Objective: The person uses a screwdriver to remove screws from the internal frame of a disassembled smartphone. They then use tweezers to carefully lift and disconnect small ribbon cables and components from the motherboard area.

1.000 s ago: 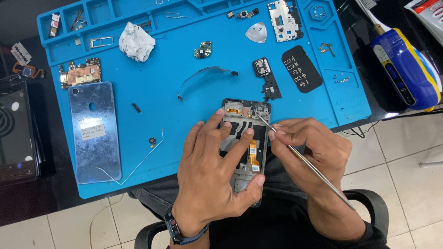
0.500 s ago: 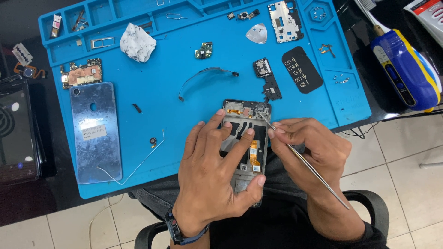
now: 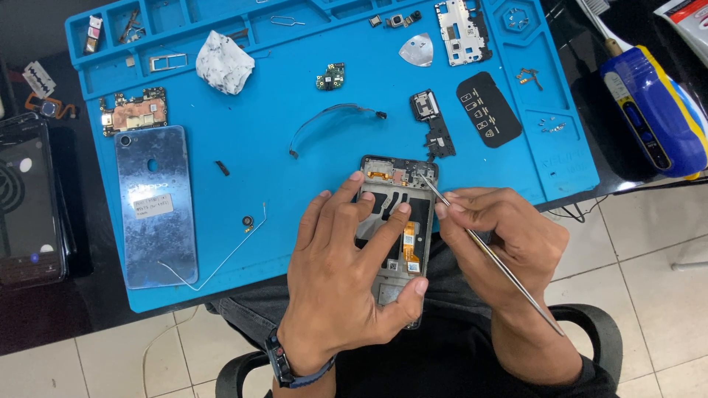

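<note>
A blue repair mat (image 3: 295, 221) covers most of the dark worktop (image 3: 44, 309) and carries nearly everything in sight. On its left side lies a shiny phone back cover (image 3: 156, 206), flat, with a small circuit board (image 3: 134, 113) just above it. To the left of the mat, on the worktop, rests a dark phone (image 3: 28, 203). At the far right stands a blue and yellow tool (image 3: 653, 110), off the mat.

At the near edge of the mat, partly overhanging it, lies an opened phone frame (image 3: 394, 214) with its inside facing up and an orange ribbon cable (image 3: 409, 247) showing. The left hand (image 3: 346, 284) is spread flat over the frame, its fingers pressing on it and its thumb hooked round the lower right edge. The right hand (image 3: 501, 239) is closed in a pinch around a thin metal probe (image 3: 490, 254), whose tip touches the frame's upper right corner.

Smaller pieces lie farther up the mat: a crumpled white wipe (image 3: 225, 63), a black sticker sheet (image 3: 488, 109), a metal shield plate (image 3: 463, 31), a triangular pick (image 3: 418, 50), a thin curved cable (image 3: 335, 121) and a tiny green board (image 3: 331, 76).
</note>
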